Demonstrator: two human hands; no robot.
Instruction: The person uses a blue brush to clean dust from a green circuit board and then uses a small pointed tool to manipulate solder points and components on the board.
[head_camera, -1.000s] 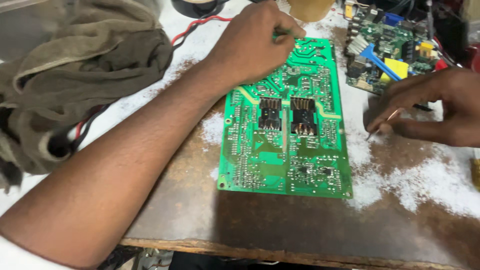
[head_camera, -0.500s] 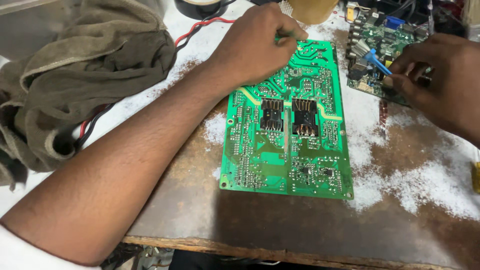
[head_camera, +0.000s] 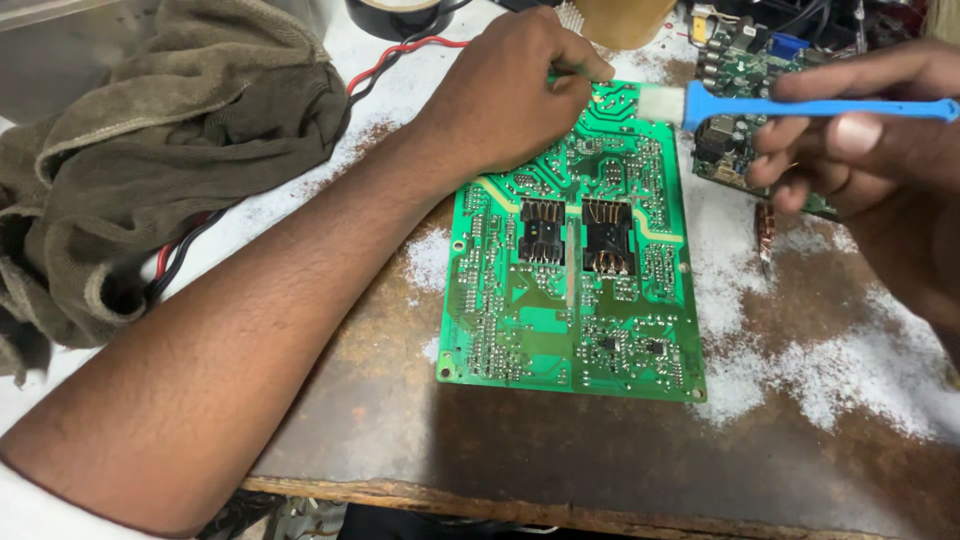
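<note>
cloth left of circuit board, second board behind right.

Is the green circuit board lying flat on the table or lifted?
Flat: the green circuit board rests solder side up on the table, left hand on its top edge.

No packages, labels, signs, screens.

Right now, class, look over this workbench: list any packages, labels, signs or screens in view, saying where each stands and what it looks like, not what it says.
No packages, labels, signs or screens show clearly.
Nearest to it: fine white printed markings on the green circuit board, flat at the table's middle, rectangular, steadied at its far edge by the left hand.
A second, smaller board lies at the far right, dark green with mixed coloured parts, behind the blue brush held in the right hand.
</note>
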